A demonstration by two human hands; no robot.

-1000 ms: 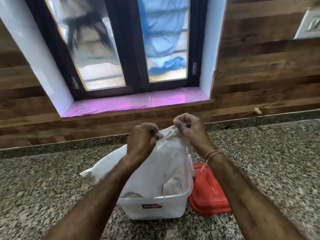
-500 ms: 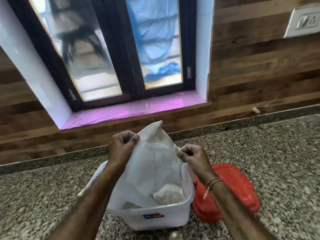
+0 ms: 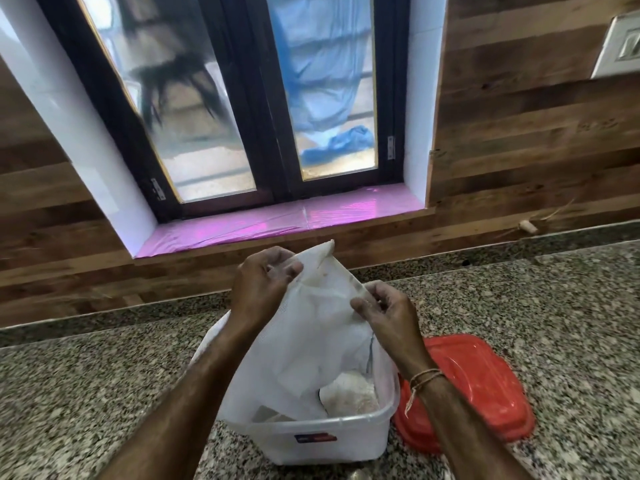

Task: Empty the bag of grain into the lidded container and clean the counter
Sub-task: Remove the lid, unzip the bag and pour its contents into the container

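A white bag (image 3: 311, 334) hangs upside down over a clear plastic container (image 3: 332, 441) on the speckled granite counter (image 3: 86, 393). My left hand (image 3: 259, 289) pinches the bag's upper left edge. My right hand (image 3: 384, 313) pinches its right edge a little lower. The bag's mouth is down inside the container. White grain (image 3: 353, 396) lies heaped in the container's right side. The red lid (image 3: 485, 386) rests flat on the counter, touching the container's right side and partly hidden by my right forearm.
A wood-panelled wall with a dark-framed window and a pink sill (image 3: 277, 223) runs behind the counter. A small pale object (image 3: 528, 226) lies at the wall's base, far right. A white socket plate (image 3: 620, 46) sits on the wall at the upper right.
My hands have come apart along the bag's top and hold it higher and more stretched. The right hand dropped lower on the bag's edge. More grain shows in the container.
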